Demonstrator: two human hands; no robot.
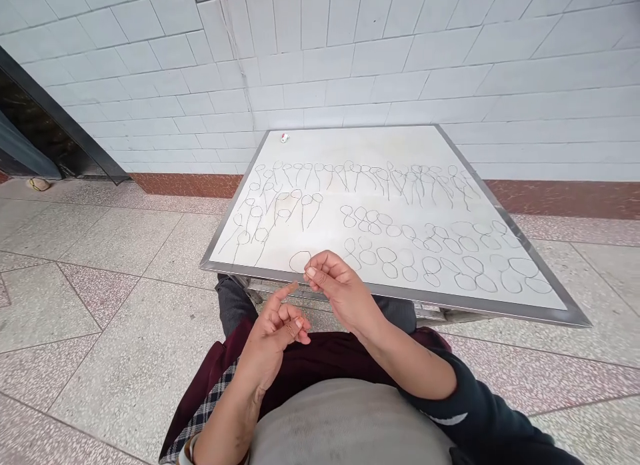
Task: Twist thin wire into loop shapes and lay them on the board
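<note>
Above the near edge of the white board table, my right hand (340, 288) pinches a thin dark loop (292, 254), seemingly wire, between thumb and forefinger. Just below and to the left is my left hand (277, 328), its index finger stretched toward the right fingertips. The left thumb presses against the other fingers; anything between them is too thin to make out. Loops with long tails (303, 212) lie in rows on the left and far part of the board. Closed rings without clear tails (387, 254) are spread, some overlapping, on the right and near part.
The white tabletop (350, 142) has a grey metal rim and stands near a tiled wall (350, 85). A small white and red object (285, 138) sits at its far left corner. My legs are under the near edge. A dark doorway (45, 132) is at far left.
</note>
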